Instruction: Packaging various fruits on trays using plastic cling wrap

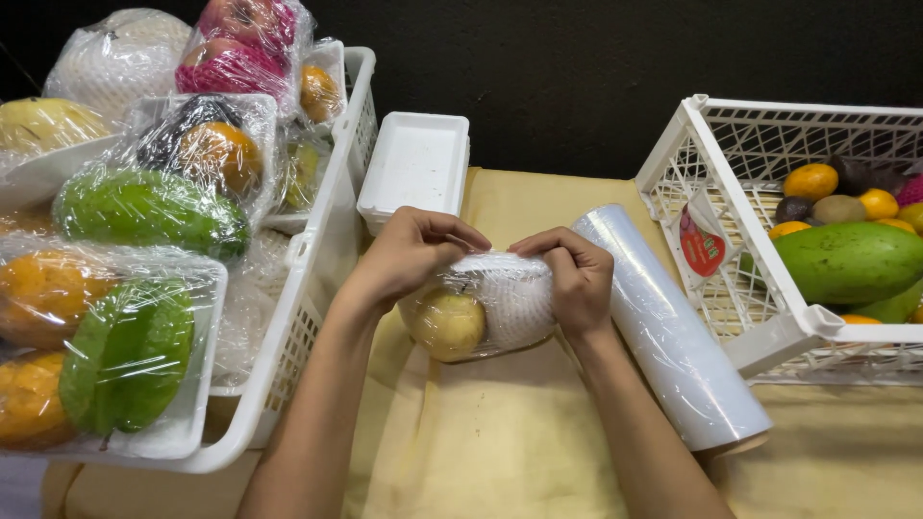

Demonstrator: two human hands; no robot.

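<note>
Both hands hold one wrapped fruit pack (481, 308) just above the yellow table cloth (500, 432). The pack has a yellow round fruit at its left and a fruit in white foam netting at its right, all under clear film. My left hand (409, 255) grips the pack's top left, fingers curled over the film. My right hand (575, 274) clasps its right end, fingers pressed on the netting. A roll of clear cling film (668, 332) lies just right of my right hand, angled toward the front right.
A white crate (317, 259) on the left is piled with film-wrapped trays of fruit. A stack of white foam trays (416, 163) stands behind the hands. At the right, a white crate (769, 336) holds loose fruit: a green mango, oranges, dark fruits.
</note>
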